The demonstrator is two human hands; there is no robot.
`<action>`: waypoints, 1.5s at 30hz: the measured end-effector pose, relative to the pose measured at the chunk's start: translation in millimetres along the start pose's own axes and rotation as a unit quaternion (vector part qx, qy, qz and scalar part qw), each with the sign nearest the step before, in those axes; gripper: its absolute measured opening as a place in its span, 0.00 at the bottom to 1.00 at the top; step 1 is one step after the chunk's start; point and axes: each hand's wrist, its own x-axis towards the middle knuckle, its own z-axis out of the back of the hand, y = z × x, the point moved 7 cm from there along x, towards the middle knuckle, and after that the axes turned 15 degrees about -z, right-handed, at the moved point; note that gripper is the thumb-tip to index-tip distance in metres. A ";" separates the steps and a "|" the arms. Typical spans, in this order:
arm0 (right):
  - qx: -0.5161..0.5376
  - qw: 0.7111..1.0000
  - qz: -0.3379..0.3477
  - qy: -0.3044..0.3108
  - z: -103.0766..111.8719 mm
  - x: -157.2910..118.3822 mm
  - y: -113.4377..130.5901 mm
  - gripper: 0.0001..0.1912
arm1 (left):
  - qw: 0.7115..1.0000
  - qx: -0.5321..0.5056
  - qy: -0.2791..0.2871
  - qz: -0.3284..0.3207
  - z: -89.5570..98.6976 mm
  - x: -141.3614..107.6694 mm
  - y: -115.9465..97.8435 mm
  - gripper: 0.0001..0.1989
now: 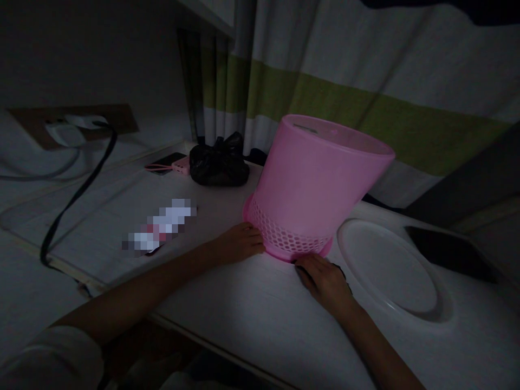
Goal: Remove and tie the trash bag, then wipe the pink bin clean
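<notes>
A pink plastic wastebasket [317, 184] stands on the white table in front of me, with a band of honeycomb holes near its lower end and a darker pink ring at the tabletop. It looks upside down, its closed end facing up. My left hand [241, 242] is at the left front of the ring, its fingers closed against the edge. At the front right, my right hand [323, 281] has its fingers curled at the same ring, and a dark band shows near the wrist. The fingertips of both hands are partly hidden.
Right of the wastebasket lies a white round tray or lid [444, 314], beside a dark flat panel [450, 253]. Leftward are a phone with a blurred-out screen [162, 225], a tied black plastic bag [219, 162], and a pink power bank [181, 164]. A black cable [79, 192] hangs from the wall socket.
</notes>
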 end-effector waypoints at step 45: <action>0.022 1.000 -0.001 0.011 13.6 5.6 -35.3 0.08 | 1.000 -0.020 -0.015 0.013 7.7 -4.6 14.7 0.05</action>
